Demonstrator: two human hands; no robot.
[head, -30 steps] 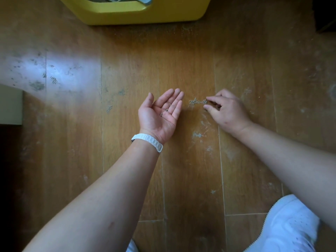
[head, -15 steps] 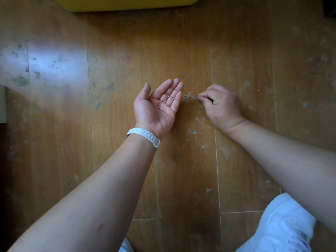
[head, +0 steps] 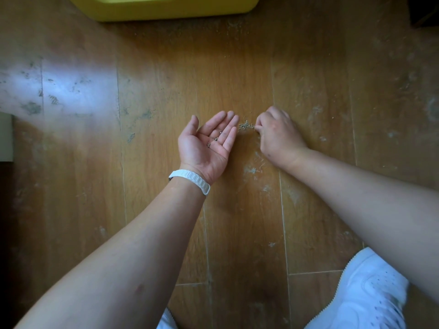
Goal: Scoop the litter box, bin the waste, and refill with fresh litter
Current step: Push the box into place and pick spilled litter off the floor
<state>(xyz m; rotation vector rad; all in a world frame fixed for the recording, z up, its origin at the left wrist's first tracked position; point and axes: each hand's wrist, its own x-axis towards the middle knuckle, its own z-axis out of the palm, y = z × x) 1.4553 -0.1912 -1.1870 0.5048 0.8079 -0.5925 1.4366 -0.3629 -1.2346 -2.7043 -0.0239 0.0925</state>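
Observation:
My left hand (head: 206, 143) lies palm up on the wooden floor, fingers straight, with a few grey litter grains (head: 215, 138) resting on the palm and fingers. A small heap of spilled litter grains (head: 245, 125) sits on the floor just off its fingertips. My right hand (head: 278, 136) is knuckles up to the right of the heap, its fingers curled and its fingertips pinching at the heap's right edge. The yellow litter box (head: 166, 8) stands at the top edge; its inside is out of view.
Dusty wooden floor (head: 237, 67) with scattered specks near the litter box. My white shoe (head: 370, 293) is at the bottom right. A pale object (head: 6, 136) juts in at the left edge and a dark object (head: 425, 10) fills the top right corner.
My right hand has slid left, drawing the grains into a tighter heap closer to my left fingertips. Its fingers have curled further. My left hand has stayed palm up.

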